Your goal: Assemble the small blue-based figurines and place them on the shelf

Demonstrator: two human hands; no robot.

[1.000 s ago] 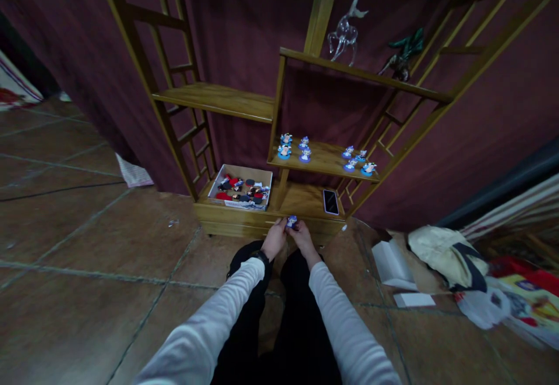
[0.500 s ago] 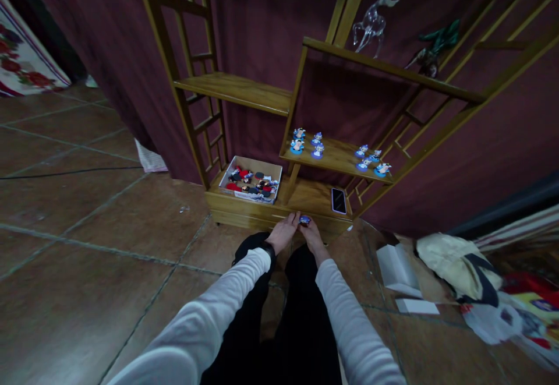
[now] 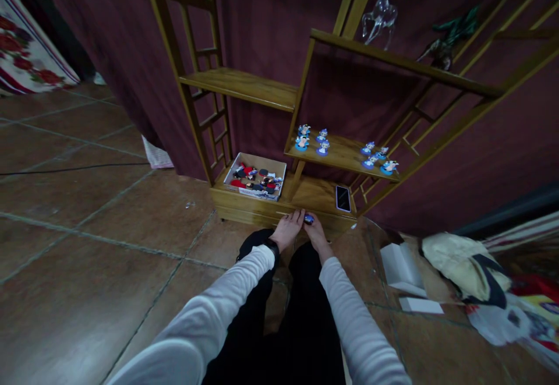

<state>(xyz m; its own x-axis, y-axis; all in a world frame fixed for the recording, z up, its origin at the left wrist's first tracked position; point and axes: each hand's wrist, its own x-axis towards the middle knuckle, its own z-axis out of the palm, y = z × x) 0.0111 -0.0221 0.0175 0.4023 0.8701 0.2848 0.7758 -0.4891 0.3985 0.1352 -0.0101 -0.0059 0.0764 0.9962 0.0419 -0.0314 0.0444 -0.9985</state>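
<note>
A small blue-and-purple figurine (image 3: 308, 219) sits between my two hands, just in front of the low cabinet's drawer front. My right hand (image 3: 317, 233) has its fingers closed on the figurine from the right. From the other side, my left hand (image 3: 288, 228) meets its edge with bent, closed fingers; the exact grip is too small to see. Above my hands, several similar blue and purple figurines (image 3: 323, 148) stand upright in two groups on the wooden shelf (image 3: 343, 152). An open cardboard box (image 3: 240, 190) on the cabinet top holds several red, black and white figures.
A phone (image 3: 343, 198) lies on the cabinet top at right. Higher up stand a clear glass deer (image 3: 382, 15) and a dark green ornament (image 3: 452, 38). White boxes (image 3: 402, 268), a cream bag (image 3: 458, 262) and plastic bags (image 3: 498, 321) are on the floor at right.
The view has shifted slightly, so the shelf appears a little further right. Both hands stay together around the figurine, which looks turned a little darker side up.
</note>
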